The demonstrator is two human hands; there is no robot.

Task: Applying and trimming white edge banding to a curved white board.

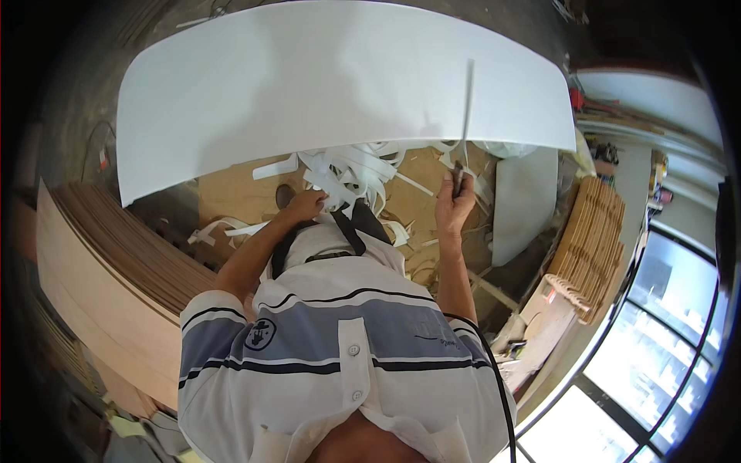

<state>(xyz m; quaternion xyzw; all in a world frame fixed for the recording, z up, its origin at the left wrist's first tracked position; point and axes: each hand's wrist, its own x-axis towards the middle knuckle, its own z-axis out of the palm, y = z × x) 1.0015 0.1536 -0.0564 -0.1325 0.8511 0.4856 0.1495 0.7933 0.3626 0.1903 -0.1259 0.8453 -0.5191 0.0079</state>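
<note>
Workshop, brown floor sheet (238, 189) underfoot, scrap scattered on it. Clock centred on frame.

Nearest: left hand (310, 204) at 10, right at a heap of white strips (364, 179) that sits at 12. Fingers bent; can't tell if they're clamped on a strip or just resting there. Right hand (456, 207) between 2 and 3, fingers wrapped round the dark handle of a long thin blade (466, 116), firm grip. Blade points up toward 1, overlapping the big white panel (332, 81) in view; contact unclear.

Panel spans 10 to 2, past the strips. Smaller pale panel (525, 202) just short of 3. Board stack (127, 239) at 9, stacked brown pieces (593, 235) at 3. Farthest: bright window (656, 309) toward 4.
</note>
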